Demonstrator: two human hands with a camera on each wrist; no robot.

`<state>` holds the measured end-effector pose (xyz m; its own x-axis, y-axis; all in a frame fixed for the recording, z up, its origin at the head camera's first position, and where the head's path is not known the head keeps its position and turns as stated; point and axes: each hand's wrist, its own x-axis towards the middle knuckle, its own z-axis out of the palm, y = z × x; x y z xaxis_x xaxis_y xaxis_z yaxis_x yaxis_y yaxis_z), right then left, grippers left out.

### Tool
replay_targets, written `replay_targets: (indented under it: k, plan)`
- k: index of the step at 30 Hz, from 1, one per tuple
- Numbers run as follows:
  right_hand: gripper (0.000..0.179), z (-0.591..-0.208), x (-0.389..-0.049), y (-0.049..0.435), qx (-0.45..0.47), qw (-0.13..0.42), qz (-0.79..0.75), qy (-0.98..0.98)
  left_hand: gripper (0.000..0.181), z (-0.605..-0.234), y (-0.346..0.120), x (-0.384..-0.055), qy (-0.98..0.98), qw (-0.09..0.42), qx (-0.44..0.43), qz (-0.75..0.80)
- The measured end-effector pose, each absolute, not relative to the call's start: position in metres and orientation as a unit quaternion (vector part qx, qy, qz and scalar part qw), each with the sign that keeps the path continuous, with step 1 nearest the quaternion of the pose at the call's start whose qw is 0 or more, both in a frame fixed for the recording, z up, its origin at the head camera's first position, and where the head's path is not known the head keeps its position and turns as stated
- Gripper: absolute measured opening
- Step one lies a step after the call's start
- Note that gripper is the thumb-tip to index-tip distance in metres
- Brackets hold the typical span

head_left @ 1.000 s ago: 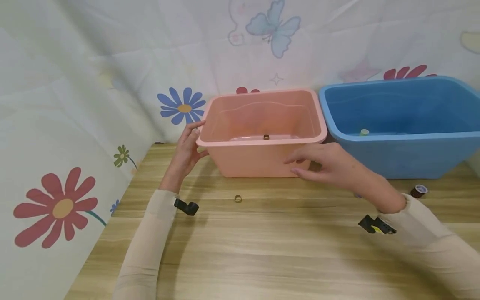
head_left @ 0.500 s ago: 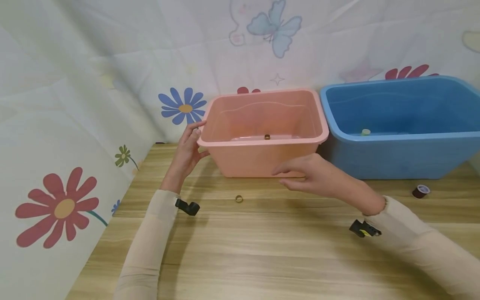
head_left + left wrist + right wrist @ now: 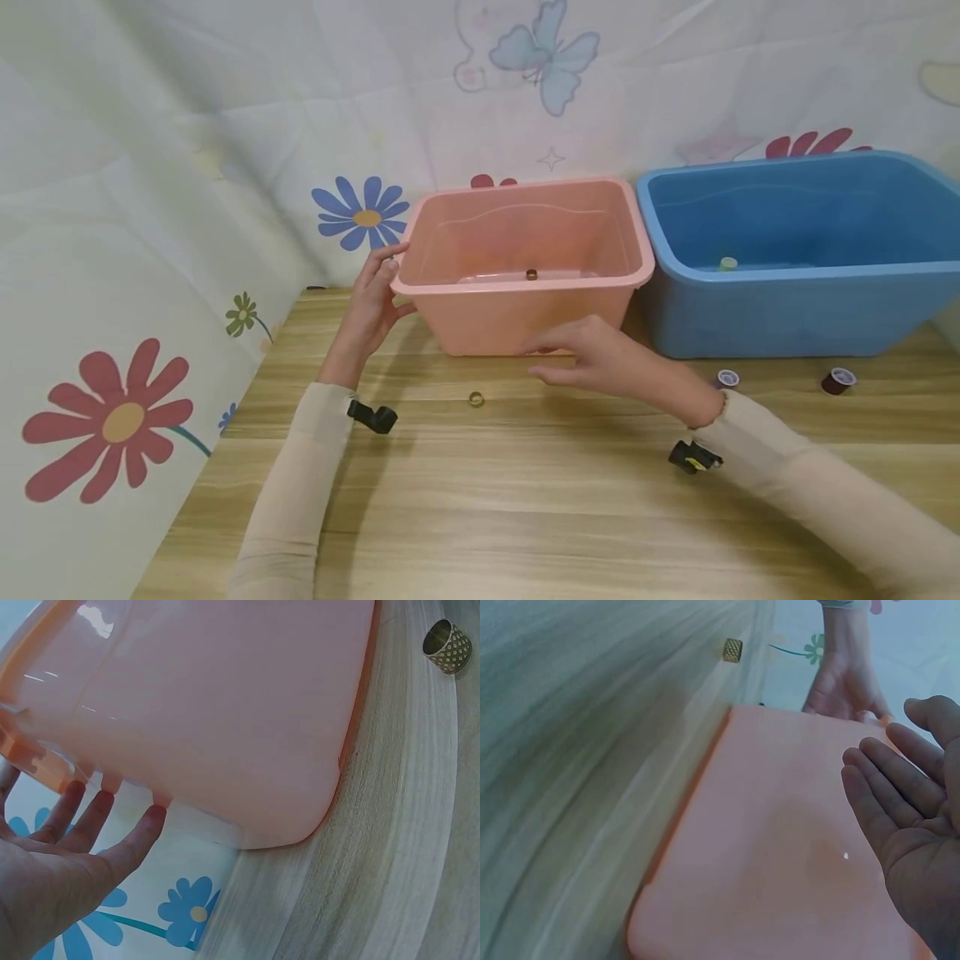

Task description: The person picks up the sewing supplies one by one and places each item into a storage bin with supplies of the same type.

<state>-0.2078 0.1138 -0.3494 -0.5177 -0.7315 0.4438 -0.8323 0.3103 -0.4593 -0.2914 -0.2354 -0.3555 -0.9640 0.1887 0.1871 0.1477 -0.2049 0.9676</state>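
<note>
My left hand (image 3: 369,300) is at the left end of the pink bin (image 3: 517,321), its fingertips touching the bin's outer wall near the rim. In the left wrist view the fingers (image 3: 135,840) are extended against that wall. A brass-coloured dimpled thimble (image 3: 476,399) lies on the table in front of the bin; its dimples show in the left wrist view. My right hand (image 3: 592,354) hovers before the bin's front wall, to the right of the thimble. Relaxed and holding nothing, its palm (image 3: 930,862) shows in the right wrist view. Inside the pink bin rests another small brass-coloured piece (image 3: 532,274).
To the right of the pink bin stands a larger blue bin (image 3: 802,312) with a small pale green cylinder (image 3: 727,263) inside. Two small dark spools, one (image 3: 838,381) farther right and one (image 3: 727,379) near my right wrist, are on the wooden table (image 3: 525,500). Patterned cloth hangs behind.
My right hand has moved left and slightly toward me, from the gap between the bins to before the pink bin, uncovering a spool. My left hand has stayed at the bin.
</note>
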Motion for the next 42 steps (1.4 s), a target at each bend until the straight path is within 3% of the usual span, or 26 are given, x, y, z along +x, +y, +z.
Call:
replay_targets:
  k: [10, 18, 32, 42]
  plan:
    - [0.037, -0.364, -0.209, 0.091, 0.456, 0.015, 0.317, -0.831, 0.033, -0.356, -0.236, -0.292, 0.629, 0.012, 0.132, 0.766]
    - [0.037, -0.380, -0.219, 0.066, 0.470, 0.007, 0.308, -0.828, 0.035, -0.355, -0.235, -0.291, 0.631, 0.011, 0.134, 0.764]
    - [0.044, -0.403, -0.227, 0.039, 0.436, -0.078, 0.286, -0.850, 0.032, -0.355, -0.235, -0.293, 0.629, 0.009, 0.130, 0.767]
    - [0.040, -0.409, -0.226, 0.027, 0.421, -0.049, 0.294, -0.857, 0.029, -0.357, -0.235, -0.292, 0.626, 0.011, 0.124, 0.770]
